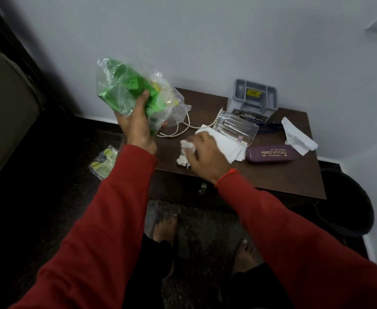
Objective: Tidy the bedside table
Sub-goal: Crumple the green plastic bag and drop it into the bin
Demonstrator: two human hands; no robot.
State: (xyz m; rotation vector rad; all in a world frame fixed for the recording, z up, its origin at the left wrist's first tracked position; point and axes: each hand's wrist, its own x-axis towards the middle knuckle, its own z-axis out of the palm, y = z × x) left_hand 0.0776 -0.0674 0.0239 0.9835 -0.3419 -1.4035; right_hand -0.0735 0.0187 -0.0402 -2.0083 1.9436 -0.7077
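Observation:
The brown bedside table stands against the wall. My left hand holds a crumpled clear and green plastic wrapper up above the table's left end. My right hand rests on the table top, fingers closed on a crumpled white tissue. A second tissue ball lies just under that hand. A flat white napkin lies beneath a clear glass tipped on its side.
A purple spectacle case lies right of the napkin, another white tissue beyond it. A grey organiser tray sits on a box at the wall. A white cable loops on the table. Yellow packets lie on the floor left; a black bin stands right.

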